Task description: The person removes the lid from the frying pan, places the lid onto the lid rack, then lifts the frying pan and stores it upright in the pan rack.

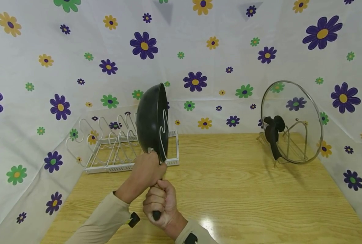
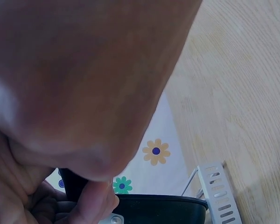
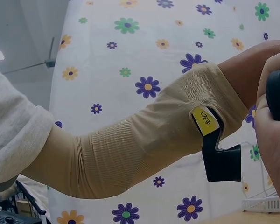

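A black wok (image 1: 150, 118) stands on edge, its open side facing right, at the right part of a white wire rack (image 1: 178, 149). One wire loop of the rack shows in front of the wok's inner side. My left hand (image 1: 145, 173) grips the handle close to the wok, by the metal bracket (image 2: 113, 218). Below it, my right hand (image 1: 162, 205) wraps round the lower handle, whose black end (image 3: 277, 95) sticks out of the fist. Whether the wok's lower edge touches the rack's base is hidden.
A glass lid (image 1: 294, 122) with a black knob leans upright on a metal wire stand (image 1: 306, 142) at the right. Both stand on a wooden table (image 1: 245, 189). A flowered cloth (image 1: 217, 67) hangs behind and at the sides. Further rack loops (image 1: 80, 132) rise left of the wok.
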Demonstrator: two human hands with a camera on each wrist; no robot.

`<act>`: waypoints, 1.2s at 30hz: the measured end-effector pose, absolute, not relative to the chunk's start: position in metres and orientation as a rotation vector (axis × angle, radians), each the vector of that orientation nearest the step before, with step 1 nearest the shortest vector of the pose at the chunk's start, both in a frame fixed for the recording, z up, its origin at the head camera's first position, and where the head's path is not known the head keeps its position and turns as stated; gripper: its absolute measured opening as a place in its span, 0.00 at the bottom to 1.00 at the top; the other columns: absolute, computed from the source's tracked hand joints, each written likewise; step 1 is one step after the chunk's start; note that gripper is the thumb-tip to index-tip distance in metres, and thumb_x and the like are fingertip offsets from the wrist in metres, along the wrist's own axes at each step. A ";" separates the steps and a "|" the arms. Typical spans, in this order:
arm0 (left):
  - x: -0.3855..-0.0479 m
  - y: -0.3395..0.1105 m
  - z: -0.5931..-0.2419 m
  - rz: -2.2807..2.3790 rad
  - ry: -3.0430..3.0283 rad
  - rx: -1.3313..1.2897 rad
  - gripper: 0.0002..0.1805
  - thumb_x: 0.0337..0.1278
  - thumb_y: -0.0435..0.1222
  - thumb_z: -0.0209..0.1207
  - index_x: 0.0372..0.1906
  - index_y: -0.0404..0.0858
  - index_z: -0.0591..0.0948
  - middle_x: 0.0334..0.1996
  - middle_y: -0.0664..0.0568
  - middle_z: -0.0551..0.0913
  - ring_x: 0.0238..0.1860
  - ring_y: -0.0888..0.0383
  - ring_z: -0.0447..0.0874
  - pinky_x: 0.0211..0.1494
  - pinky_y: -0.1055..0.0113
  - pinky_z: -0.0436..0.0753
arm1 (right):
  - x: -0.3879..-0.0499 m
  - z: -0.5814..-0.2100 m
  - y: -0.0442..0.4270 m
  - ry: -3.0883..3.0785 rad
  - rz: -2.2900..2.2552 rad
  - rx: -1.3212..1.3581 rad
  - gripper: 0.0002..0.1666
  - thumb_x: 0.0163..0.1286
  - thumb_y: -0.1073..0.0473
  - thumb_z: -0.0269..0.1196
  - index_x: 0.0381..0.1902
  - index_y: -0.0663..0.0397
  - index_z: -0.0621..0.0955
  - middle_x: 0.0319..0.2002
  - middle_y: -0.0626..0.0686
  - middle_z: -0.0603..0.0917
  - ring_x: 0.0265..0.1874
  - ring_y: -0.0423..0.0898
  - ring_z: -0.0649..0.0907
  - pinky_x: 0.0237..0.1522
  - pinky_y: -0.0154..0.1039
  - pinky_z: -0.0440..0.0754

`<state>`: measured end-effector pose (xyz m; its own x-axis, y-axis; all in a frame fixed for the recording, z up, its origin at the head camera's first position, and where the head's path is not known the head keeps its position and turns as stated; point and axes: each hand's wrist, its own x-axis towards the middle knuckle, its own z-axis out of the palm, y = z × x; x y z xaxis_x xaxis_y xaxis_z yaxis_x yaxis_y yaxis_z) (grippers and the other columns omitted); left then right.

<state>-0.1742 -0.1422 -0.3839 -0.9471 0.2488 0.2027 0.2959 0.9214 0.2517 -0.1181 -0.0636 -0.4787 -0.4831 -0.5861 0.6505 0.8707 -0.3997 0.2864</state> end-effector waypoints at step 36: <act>-0.178 -0.150 -0.383 -0.684 -2.998 -0.354 0.13 0.64 0.39 0.55 0.24 0.39 0.71 0.10 0.55 0.63 0.10 0.60 0.56 0.14 0.69 0.56 | -0.120 -0.475 -0.058 -0.595 -2.058 -0.532 0.23 0.76 0.56 0.57 0.20 0.41 0.65 0.15 0.38 0.62 0.12 0.30 0.65 0.20 0.19 0.64</act>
<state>-0.1783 -0.1498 -0.3825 -0.9728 0.2114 0.0949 0.2317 0.8762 0.4225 -0.1198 -0.0580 -0.4749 -0.5016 -0.6461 0.5753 0.8535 -0.4783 0.2070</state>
